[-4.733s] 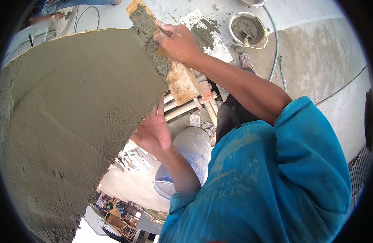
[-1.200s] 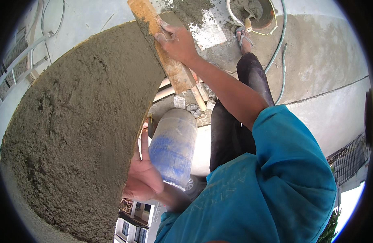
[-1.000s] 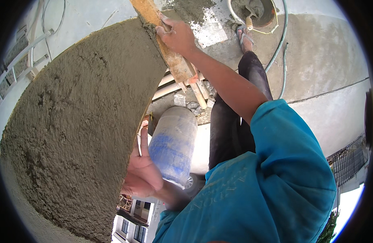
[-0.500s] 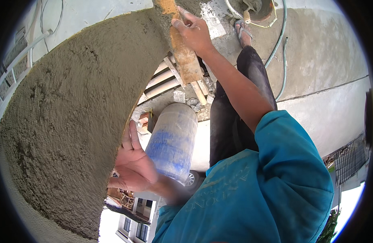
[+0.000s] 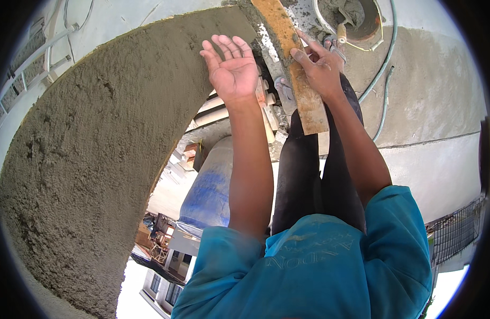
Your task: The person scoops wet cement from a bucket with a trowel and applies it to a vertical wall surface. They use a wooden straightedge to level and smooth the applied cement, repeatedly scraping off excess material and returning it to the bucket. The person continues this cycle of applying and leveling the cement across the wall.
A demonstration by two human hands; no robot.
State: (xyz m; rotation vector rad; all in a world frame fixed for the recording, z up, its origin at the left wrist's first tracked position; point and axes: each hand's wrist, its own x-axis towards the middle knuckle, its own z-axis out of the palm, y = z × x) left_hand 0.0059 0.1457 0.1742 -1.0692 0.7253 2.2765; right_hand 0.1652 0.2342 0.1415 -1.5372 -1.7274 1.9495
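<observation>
In my right hand (image 5: pixel 323 68) is a long wooden board (image 5: pixel 310 106), smeared with grey mortar toward its far end. My thumb and fingers close on its right edge. The board slants in front of my legs, apart from the mortared surface. My left hand (image 5: pixel 234 74) is raised with the palm showing and fingers stretched, holding nothing. It overlaps the far right part of a broad curved surface of wet grey mortar (image 5: pixel 101 127); whether it touches cannot be told. That mortar looks smoother toward the far end and rough and pitted at the near left.
A bucket (image 5: pixel 380 29) of mortar with a wooden-handled tool (image 5: pixel 341 33) stands far right. A green hose (image 5: pixel 386 66) runs along the concrete floor (image 5: pixel 436 80). A blue-and-grey drum (image 5: pixel 205 191), bricks (image 5: pixel 190 153) and pale poles (image 5: pixel 212 117) lie beyond the mortar's edge.
My left hand has moved from beside the drum up to the mortar's far end. My right hand has brought the board rightward and nearer, away from the mortar's edge.
</observation>
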